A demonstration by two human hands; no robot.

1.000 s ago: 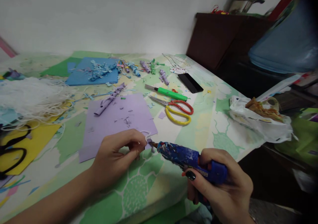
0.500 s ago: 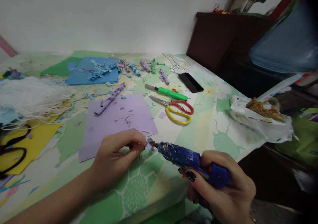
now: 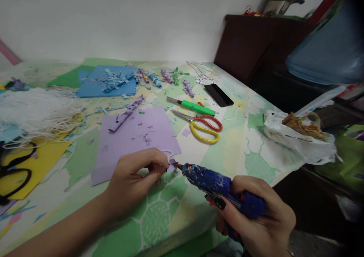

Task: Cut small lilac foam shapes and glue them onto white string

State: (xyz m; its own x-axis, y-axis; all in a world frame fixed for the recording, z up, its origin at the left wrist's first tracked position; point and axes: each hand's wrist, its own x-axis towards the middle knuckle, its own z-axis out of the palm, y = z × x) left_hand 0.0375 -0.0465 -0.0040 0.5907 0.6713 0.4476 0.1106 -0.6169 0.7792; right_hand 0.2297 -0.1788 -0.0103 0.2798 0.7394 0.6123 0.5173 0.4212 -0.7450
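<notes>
My right hand (image 3: 256, 215) is wrapped round a blue hot glue gun (image 3: 210, 181) with a smeared, worn barrel. Its brown nozzle points left and meets a small purple foam piece (image 3: 172, 165). My left hand (image 3: 139, 173) pinches that piece between thumb and forefinger; a white cord (image 3: 167, 152) loops out beside the fingertips. The fingers hide much of the piece. Just behind the left hand lies a purple foam sheet (image 3: 136, 143) with dark scraps and a rolled purple strip (image 3: 126, 114) on it.
Scissors (image 3: 204, 128) with red and yellow handles, a green utility knife (image 3: 196, 107) and a black phone (image 3: 218, 95) lie beyond. White cord (image 3: 36, 112) is heaped at left near black-handled scissors (image 3: 17, 169). Blue foam (image 3: 93, 86) and small rolled pieces (image 3: 155, 78) are at the back.
The glue gun and my right hand have shifted very slightly to the right. My left hand keeps its pinch in nearly the same place.
</notes>
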